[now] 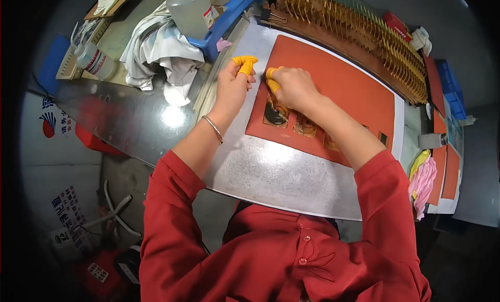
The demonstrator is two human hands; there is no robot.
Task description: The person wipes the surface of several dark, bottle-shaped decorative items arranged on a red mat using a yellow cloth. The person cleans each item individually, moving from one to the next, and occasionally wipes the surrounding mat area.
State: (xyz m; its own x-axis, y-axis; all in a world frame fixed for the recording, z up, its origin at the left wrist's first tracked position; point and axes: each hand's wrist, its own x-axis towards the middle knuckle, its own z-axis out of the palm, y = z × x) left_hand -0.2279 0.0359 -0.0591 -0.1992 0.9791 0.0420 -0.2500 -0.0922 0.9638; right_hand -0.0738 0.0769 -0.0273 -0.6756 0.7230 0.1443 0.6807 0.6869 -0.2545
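Note:
My left hand (233, 89) is raised over the left edge of the orange-red mat (346, 88), thumb and fingers pinched together. Yellow finger cots cover its fingertips; anything between them is too small to make out. Close by on the mat, my right hand (296, 87) has its fingers curled down in yellow finger cots. What it grips, if anything, is hidden. Just below that hand lies a flat black-and-gold piece (276, 114). A similar gold-patterned piece (304, 126) sits to its right, and more stretch along the mat's near side, partly covered by my right forearm.
Behind the mat, a brown rack (333, 30) holds many thin gold pieces on edge. At left are a white cloth (156, 46), a blue bin (219, 33) with a translucent jug (190, 13), and a squeeze bottle (99, 65). Pink cloth (425, 179) hangs at right.

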